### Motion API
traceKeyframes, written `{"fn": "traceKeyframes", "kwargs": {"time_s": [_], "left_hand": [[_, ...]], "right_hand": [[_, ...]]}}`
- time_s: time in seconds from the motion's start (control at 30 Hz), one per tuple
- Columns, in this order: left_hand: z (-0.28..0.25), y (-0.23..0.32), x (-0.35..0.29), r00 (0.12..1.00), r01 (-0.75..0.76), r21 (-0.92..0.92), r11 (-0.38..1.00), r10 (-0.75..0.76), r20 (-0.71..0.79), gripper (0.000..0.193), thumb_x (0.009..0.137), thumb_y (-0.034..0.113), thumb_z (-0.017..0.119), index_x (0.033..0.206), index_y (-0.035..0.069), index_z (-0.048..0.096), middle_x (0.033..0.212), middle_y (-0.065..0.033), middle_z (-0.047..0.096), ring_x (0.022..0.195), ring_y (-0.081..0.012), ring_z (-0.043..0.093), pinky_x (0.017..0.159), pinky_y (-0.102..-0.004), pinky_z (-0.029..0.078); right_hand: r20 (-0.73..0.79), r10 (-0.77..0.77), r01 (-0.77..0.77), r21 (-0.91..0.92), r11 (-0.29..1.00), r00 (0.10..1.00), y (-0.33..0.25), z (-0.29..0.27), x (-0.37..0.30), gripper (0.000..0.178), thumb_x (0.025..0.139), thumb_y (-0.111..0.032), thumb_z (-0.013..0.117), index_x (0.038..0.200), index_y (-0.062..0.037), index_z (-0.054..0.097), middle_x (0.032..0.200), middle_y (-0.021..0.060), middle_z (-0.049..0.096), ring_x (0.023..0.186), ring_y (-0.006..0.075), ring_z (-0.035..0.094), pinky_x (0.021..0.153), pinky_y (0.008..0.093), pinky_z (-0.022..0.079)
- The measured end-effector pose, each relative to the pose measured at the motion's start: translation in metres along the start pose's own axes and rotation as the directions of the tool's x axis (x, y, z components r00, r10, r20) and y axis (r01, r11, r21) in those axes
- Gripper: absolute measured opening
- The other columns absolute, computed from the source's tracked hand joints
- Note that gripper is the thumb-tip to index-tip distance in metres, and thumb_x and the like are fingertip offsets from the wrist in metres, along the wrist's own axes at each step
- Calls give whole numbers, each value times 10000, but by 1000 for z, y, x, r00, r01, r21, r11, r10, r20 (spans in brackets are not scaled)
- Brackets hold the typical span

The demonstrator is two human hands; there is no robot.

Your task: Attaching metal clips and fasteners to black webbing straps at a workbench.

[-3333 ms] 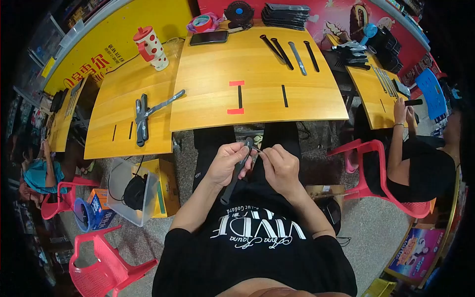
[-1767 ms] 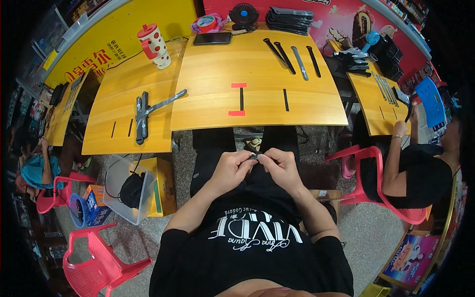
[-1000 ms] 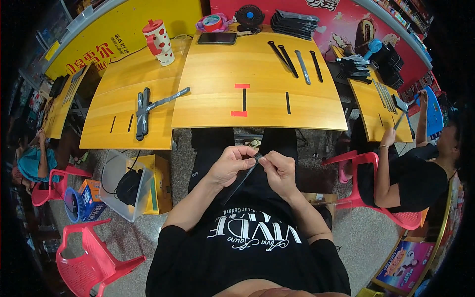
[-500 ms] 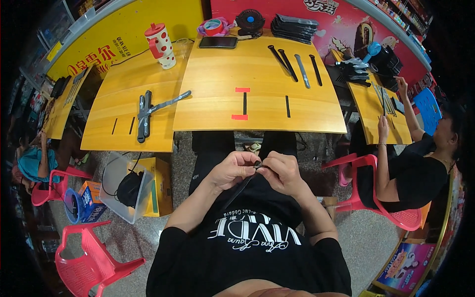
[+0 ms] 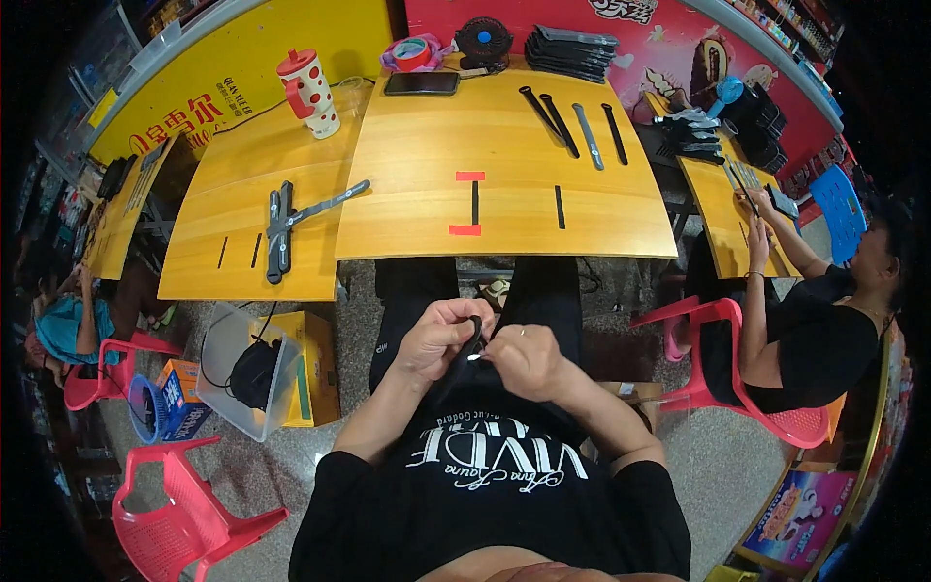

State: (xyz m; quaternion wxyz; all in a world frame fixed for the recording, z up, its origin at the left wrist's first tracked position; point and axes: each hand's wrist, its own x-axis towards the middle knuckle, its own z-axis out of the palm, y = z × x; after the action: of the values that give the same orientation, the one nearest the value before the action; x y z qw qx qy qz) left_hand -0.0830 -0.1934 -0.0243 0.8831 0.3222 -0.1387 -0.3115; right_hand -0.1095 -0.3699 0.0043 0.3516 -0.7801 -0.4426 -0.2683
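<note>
Over my lap, in front of the table's near edge, both hands work on a narrow black strap (image 5: 474, 332). My left hand (image 5: 436, 341) is closed around it, thumb on top, and the strap bends in a curve above the fingers. A small bright spot shows on it between the hands. My right hand (image 5: 529, 361) pinches at the strap beside that spot; its fingertips are partly hidden. On the table ahead lie a black strip (image 5: 475, 204) between two red tape marks and a shorter black strip (image 5: 560, 207) to its right.
Farther back lie black straps (image 5: 551, 121), a grey strap (image 5: 587, 136) and a stack of dark straps (image 5: 570, 53). At left are a strap pile (image 5: 279, 233) and a spotted tumbler (image 5: 312, 94). A phone (image 5: 422, 83) and fan (image 5: 483, 41) stand behind. A co-worker (image 5: 795, 330) sits at right.
The strap now curves up between my hands, where before it hung down from a pinch. My hands have shifted slightly towards me. The co-worker's raised hand has come down beside the other.
</note>
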Motion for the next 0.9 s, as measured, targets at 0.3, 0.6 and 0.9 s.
{"fn": "traceKeyframes", "kwargs": {"time_s": [0.3, 0.6, 0.9], "left_hand": [[1, -8, -3, 998, 31, -43, 999, -33, -51, 273, 916, 262, 600, 814, 8, 587, 905, -62, 571, 792, -124, 545, 730, -245, 451], [7, 5, -8, 999, -28, 119, 992, 25, 24, 238, 884, 230, 652, 852, -4, 620, 928, -47, 563, 817, -111, 532, 725, -242, 455], [-5, -2, -16, 999, -29, 5, 1000, 29, -46, 270, 814, 245, 711, 720, 37, 566, 856, -67, 528, 802, -160, 504, 730, -261, 394]], "right_hand": [[-46, 102, -100, 42, 994, 994, 0, 3, 1, 184, 699, -14, 691, 756, -19, 516, 619, 102, 493, 509, 257, 554, 452, 348, 441], [264, -105, 147, -144, 979, 959, 4, -20, 24, 195, 683, -121, 671, 730, -42, 499, 666, 75, 500, 533, 194, 554, 424, 311, 429], [323, -209, 277, -180, 944, 923, -6, -7, 9, 140, 682, -136, 581, 669, -63, 462, 636, 50, 446, 508, 150, 527, 391, 284, 403]]}}
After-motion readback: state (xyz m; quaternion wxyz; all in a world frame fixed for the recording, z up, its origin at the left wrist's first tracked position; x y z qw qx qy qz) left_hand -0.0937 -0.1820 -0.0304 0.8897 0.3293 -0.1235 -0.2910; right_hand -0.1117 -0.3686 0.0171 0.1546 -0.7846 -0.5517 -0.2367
